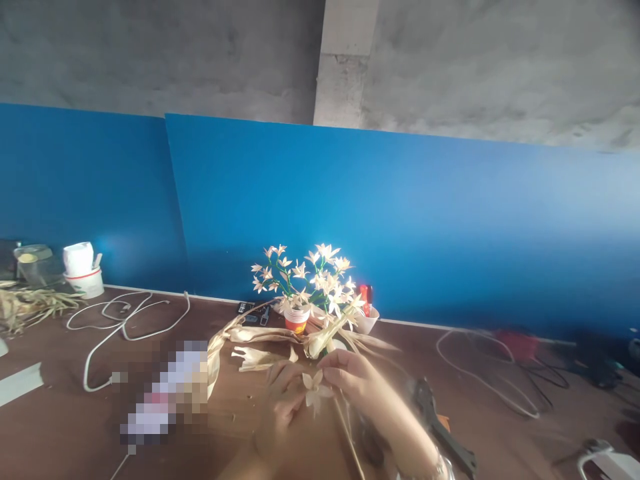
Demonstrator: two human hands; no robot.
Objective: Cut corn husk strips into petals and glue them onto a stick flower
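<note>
"While both hands meet at the pale flower (314,390), how are they posed?"

"Low over the worktop (225,417), with the flower between them, petals open. The left hand (284,397) is curled, its thumb and forefinger pinching the flower's edge, though blurred."

"And the right hand (353,375)?"

"It arches in from the other side, knuckles up, fingers bent toward the petals. I cannot tell whether its fingertips are pressed together. That forearm slants up from the lower right, a bracelet (443,467) at its wrist."

"What lies around them?"

"Dried husks (265,335) just beyond the hands, then a red-and-white cup (297,321) beneath pale blossoms (327,283) on green stems. Beside the right forearm lies a dark tool (443,427)."

"Farther out?"

"A white cable (120,325) loops on the left, near a white tub (86,283) with a red rim. Behind it all stands a blue partition (300,200), below a grey wall (175,53)."
</note>
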